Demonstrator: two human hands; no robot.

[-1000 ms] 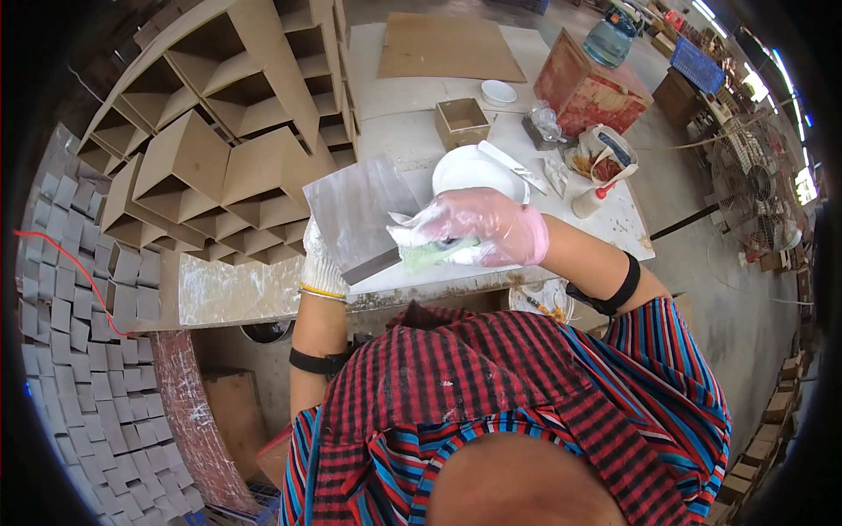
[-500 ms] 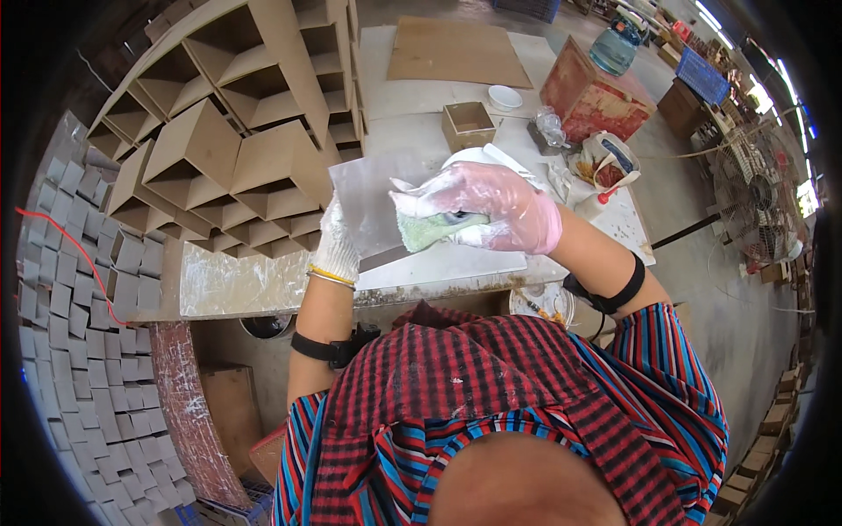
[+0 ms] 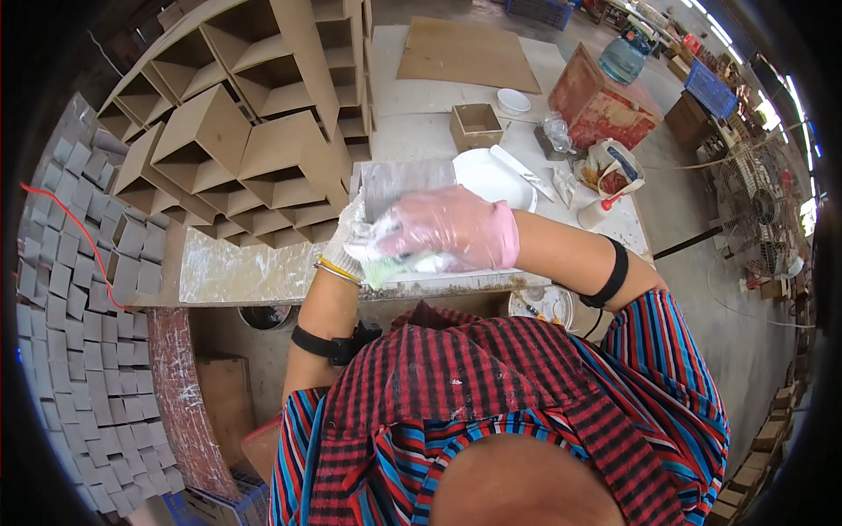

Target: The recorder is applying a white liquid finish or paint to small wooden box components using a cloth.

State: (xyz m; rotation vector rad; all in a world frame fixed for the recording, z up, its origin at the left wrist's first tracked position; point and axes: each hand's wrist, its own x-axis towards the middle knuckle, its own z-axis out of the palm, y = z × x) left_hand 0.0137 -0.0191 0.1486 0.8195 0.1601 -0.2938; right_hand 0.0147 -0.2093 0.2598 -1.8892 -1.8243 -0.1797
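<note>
My left hand (image 3: 350, 238), in a white knitted glove, grips a grey box (image 3: 408, 180) with whitish smears, above the near edge of the table. My right hand (image 3: 452, 226) wears a pink, see-through glove smeared with white. Its fingers are closed round a light-green cloth (image 3: 377, 274), which is held against the near part of the box. The right hand is slightly blurred, and it hides much of the box and the left fingers. Just beyond the right wrist lies a round white plate (image 3: 491, 175), with a flat white scraper (image 3: 522, 171) across its rim.
Brown open cardboard boxes (image 3: 285, 153) are stacked at the left of the table. Farther back are a small brown box (image 3: 476, 131), a white bowl (image 3: 513, 102) and a red crate-like block (image 3: 596, 105) bearing a water jug (image 3: 626, 57). Grey boxes (image 3: 79, 351) pile up at far left.
My right hand has moved left and nearer to me, bringing the cloth down over the near part of the box. The box has turned and sits slightly farther right.
</note>
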